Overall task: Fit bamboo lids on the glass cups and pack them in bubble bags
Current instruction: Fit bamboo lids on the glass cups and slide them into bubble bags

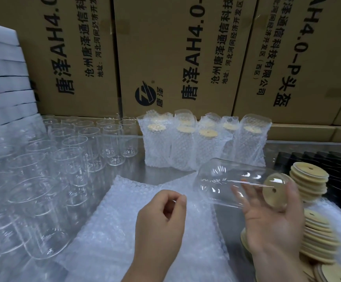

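Observation:
My right hand holds a clear glass cup on its side, base pointing left, with a round bamboo lid fitted on its mouth. My left hand hovers with loosely curled fingers over a stack of flat bubble bags, thumb and forefinger close together; whether it pinches a bag edge is unclear. Several lidded cups in bubble bags stand upright at the back. Bare glass cups stand in rows on the left. Loose bamboo lids are stacked on the right.
Large printed cardboard boxes form a wall behind the table. White foam sheets are stacked at the far left. A black tray lies behind the lid stacks. More lids pile near the right front edge.

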